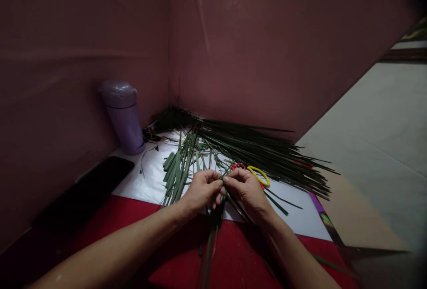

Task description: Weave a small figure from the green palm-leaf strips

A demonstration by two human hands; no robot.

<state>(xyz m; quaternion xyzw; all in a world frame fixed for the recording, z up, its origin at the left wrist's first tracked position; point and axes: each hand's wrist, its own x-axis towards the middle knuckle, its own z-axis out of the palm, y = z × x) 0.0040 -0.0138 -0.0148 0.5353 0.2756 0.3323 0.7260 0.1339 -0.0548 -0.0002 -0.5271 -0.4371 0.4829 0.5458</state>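
My left hand (207,187) and my right hand (246,187) meet near the middle of the view, thumbs and fingertips pinched close together. Between them they grip a narrow green leaf strip (227,171). Long leaf strips (209,253) hang down below the hands over the red surface. Just beyond my right hand lie scissors with a yellow handle (259,175); a red handle (239,166) shows next to it, partly hidden by the fingers. Cut green leaf pieces (171,171) lie left of my left hand.
A white sheet (300,206) covers part of the red surface (133,218). A large bundle of long leaves (267,146) stretches along the pink wall (250,49). At the left stand a purple tumbler (125,122) and a dark flat object (93,182). Brown cardboard (360,218) lies at right.
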